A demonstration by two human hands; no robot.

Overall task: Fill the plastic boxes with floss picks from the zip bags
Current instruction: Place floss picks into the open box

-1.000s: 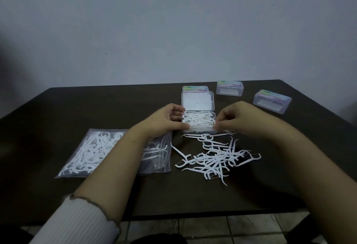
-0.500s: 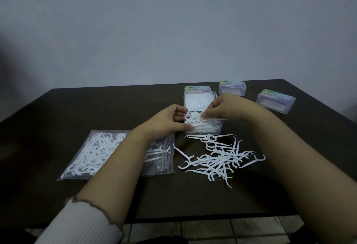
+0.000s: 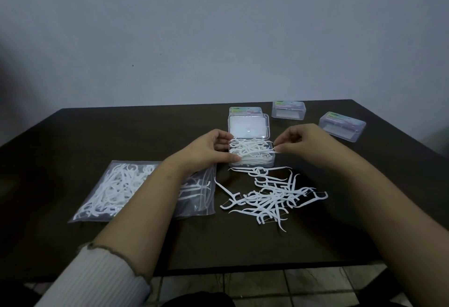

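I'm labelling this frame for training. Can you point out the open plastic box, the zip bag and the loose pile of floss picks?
open plastic box (image 3: 248, 125): head view, on its raised lid.
zip bag (image 3: 116, 190): head view, left half, over the picks inside.
loose pile of floss picks (image 3: 269, 196): head view, middle of the heap.

The left grip (image 3: 209, 151) is holding the left side of an open plastic box (image 3: 251, 153) heaped with floss picks, while the right grip (image 3: 298, 140) is pinching a pick at its right rim. Loose picks (image 3: 269, 195) are lying nearer the counter's (image 3: 121, 132) front edge, a zip bag (image 3: 116, 190) leftward. Three closed boxes (image 3: 288, 110) are sitting toward the far right corner.
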